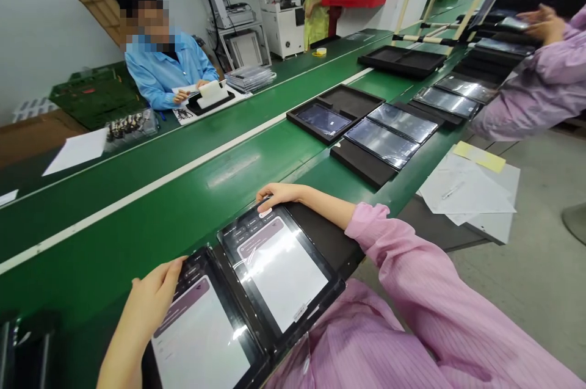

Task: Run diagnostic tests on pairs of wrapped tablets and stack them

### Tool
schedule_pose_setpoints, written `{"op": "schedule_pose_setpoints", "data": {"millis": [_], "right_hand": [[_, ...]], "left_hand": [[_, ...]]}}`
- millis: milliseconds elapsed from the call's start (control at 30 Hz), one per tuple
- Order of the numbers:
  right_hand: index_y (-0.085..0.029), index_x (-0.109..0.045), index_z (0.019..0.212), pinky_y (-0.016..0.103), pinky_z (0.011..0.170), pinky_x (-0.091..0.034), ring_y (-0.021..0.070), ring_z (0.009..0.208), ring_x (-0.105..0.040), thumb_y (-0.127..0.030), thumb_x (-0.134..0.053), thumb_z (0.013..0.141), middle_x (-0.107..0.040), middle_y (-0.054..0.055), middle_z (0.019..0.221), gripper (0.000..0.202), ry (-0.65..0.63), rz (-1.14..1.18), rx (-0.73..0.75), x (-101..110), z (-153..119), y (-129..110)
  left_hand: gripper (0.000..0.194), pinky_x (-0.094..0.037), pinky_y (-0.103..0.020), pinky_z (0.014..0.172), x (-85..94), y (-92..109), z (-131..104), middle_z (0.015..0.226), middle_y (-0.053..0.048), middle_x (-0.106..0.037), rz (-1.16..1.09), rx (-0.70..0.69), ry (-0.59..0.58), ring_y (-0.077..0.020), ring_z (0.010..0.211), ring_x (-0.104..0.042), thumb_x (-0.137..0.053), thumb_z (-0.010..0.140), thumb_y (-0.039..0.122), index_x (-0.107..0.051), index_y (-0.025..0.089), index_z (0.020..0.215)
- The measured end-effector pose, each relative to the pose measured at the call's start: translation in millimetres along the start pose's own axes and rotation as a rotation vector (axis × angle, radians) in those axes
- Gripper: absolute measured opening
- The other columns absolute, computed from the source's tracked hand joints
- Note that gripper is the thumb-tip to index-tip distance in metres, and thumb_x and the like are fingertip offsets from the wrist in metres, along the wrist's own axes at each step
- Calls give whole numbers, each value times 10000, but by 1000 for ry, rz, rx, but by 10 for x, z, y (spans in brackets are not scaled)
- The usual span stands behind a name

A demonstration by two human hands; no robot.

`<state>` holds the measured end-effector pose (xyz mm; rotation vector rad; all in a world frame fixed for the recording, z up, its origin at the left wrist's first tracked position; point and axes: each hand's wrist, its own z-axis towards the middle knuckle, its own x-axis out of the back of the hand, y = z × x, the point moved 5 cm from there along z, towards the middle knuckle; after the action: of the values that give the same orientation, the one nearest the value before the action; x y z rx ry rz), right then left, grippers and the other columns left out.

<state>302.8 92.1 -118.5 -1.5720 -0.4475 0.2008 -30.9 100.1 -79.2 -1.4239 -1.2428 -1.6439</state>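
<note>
"Did we pinch?"

"We could not tell; our right hand (280, 194) touched the right tablet (286, 276) with its thumb, our left hand (153, 291) the left tablet (201, 337)."

"Which care?"

"Light pressure seemed wise: both lay on the black tray (320, 233), at the green workbench's (151, 218) near edge."

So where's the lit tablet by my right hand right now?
In the head view, that tablet lies low, near the centre, with your right hand at its far edge; the other lit tablet is just to its left.
</note>
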Motion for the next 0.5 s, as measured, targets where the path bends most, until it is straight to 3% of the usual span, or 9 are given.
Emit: {"op": "schedule_pose_setpoints", "data": {"millis": [100, 200, 500], "right_hand": [[-160, -664, 764, 265, 719, -393, 148, 764, -543, -566, -848, 614, -620, -21, 751, 470, -29, 27, 6, -21, -3, 10], [-166, -649, 780, 268, 697, -392, 145, 740, -534, -589, -822, 631, -607, -24, 744, 480, -49, 43, 12, -43, -16, 11], [-170, -651, 795, 265, 686, -393, 147, 731, -537, -543, -845, 614, -606, -30, 740, 458, -60, 9, 5, -40, 1, 46]], "left_hand": [[598, -228, -806, 1193, 23, 90, -60, 1246, -77, -783, -36, 65, -52, -422, 1238, -685, -270, 982, 502, -805, 257, 1088], [606, -134, -815, 1204, 56, 192, -112, 1296, -150, -753, 23, 64, -91, -432, 1254, -671, -282, 958, 481, -794, 195, 1111], [639, -99, -750, 1245, 65, 238, -148, 1387, -139, -706, 21, 98, -148, -389, 1343, -619, -240, 953, 475, -748, 174, 1199]]}}
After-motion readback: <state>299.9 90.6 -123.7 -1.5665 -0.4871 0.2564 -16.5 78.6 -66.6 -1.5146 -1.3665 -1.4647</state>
